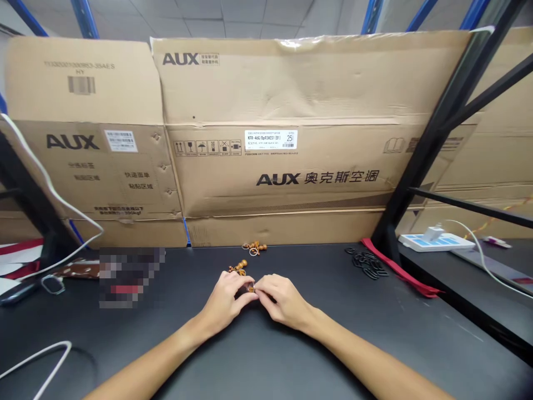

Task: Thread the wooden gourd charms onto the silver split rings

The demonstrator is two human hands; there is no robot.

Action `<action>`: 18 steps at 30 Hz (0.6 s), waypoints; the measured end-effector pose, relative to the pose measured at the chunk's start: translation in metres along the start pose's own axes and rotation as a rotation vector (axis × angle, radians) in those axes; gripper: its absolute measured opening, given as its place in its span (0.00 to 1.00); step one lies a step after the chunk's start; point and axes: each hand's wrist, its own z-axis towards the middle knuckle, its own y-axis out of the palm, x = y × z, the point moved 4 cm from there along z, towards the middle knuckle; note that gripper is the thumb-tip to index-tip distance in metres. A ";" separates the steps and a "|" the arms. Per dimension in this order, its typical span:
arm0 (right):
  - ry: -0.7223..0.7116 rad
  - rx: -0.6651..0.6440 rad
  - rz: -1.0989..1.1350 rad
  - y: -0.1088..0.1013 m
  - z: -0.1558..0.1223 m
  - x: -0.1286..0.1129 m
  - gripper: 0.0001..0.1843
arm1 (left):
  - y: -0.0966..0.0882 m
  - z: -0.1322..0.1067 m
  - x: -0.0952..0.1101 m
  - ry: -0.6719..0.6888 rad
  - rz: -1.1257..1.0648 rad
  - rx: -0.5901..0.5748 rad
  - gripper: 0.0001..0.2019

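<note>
At centre I see the left hand (227, 299) and right hand (283, 300) pinching a small brown wooden bead (251, 287); I fear a slack fingertip lets it roll across the black tabletop (291, 355).

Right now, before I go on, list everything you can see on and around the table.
cardboard boxes: several, brown, standing along the back of the table
table: one, black, under everything
bead charms: two, brown, one near the boxes, one beside the left hand
small bead: one, brown, pinched between both hands
clips: a pile, black, right of centre
cloth strip: one, red, beside the clips
power strip: one, white and blue, on the next table, right
cables: two, white, far left
left hand: one, bare, fingertips on the small bead
right hand: one, bare, fingertips on the small bead
</note>
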 end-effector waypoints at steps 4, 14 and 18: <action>0.059 0.038 0.078 -0.001 0.001 0.001 0.09 | 0.000 0.001 0.001 0.022 -0.013 -0.004 0.14; 0.057 0.016 0.055 -0.003 0.000 0.000 0.10 | 0.000 0.001 0.002 0.025 -0.018 0.000 0.11; -0.008 -0.013 -0.035 -0.002 0.000 0.000 0.11 | -0.001 0.001 0.000 -0.029 -0.044 0.006 0.11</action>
